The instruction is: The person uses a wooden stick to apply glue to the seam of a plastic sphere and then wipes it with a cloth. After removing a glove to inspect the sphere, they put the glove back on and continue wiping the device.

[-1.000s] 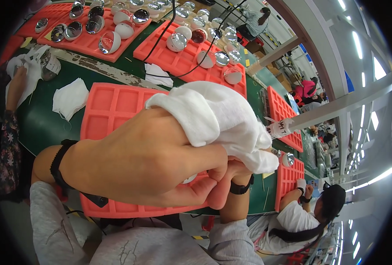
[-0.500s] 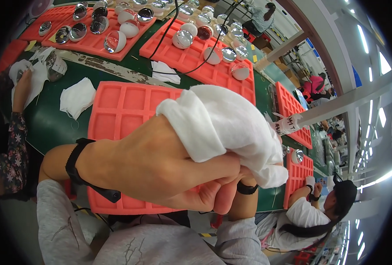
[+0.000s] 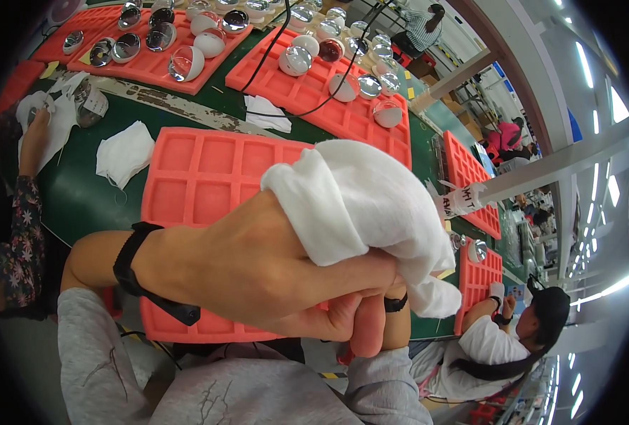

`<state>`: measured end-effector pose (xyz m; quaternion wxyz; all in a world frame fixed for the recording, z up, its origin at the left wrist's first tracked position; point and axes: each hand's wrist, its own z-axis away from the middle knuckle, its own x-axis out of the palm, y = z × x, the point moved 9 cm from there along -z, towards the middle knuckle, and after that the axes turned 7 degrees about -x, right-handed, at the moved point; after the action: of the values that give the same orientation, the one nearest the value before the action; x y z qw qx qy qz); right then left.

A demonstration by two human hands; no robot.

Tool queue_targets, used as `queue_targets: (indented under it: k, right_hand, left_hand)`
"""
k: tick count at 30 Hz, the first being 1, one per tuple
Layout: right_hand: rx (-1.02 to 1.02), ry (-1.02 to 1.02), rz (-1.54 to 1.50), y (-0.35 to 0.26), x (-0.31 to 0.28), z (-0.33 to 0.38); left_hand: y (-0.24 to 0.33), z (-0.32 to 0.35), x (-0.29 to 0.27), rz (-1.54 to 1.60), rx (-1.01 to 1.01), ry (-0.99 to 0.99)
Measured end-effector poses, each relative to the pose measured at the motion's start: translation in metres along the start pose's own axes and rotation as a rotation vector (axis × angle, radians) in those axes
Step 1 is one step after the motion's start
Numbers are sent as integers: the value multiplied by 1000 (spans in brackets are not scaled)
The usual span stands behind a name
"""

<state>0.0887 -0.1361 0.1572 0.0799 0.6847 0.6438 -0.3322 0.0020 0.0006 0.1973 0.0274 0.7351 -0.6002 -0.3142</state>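
The white cloth sits at centre frame, draped over the fingers of your left hand. Your left hand is bent, thumb side pressed to the cloth's lower edge; its covered fingers are hidden, so you cannot tell whether they pinch it. Your right hand lies behind, mostly concealed; its grip cannot be told either.

Beneath, the red tray rests on the green surface; your hands and the cloth block its right part. Just beside it, left of centre, note a white mask. At upper centre, a second tray carries clear-and-white balls; dark cables cross in front. Upper left, a further tray bears more balls. At the left edge, a co-worker's hand holds white fabric.
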Motion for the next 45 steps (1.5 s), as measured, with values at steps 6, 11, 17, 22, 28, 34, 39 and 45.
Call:
queue_targets:
  k: [6,11,17,22,28,34,39,45]
  right_hand:
    - [69,49,45,7,5,4]
    - [125,96,102,13,4,8]
    - [192,155,138,27,-19,15]
    - [258,216,181,33,-31,23]
    - [80,173,129,17,-24,5]
    - [-200,112,-7,-14,-13,-12]
    - [-178,114,-62,-22,-15,-16]
    - [-183,71,-75,-17,-8,-20]
  left_hand:
    - [-2,-5,-5,54,46,30]
    - [-7,-13,-12,221,81,112]
    - [-4,-9,-12,214,25,59]
    - [-1,-13,-14,188,50,81]
    - [0,-13,-20,100,23,60]
    - [-2,-16,-21,72,81,120]
    - [0,-11,-15,27,111,127]
    - [-4,-6,-9,15,141,193]
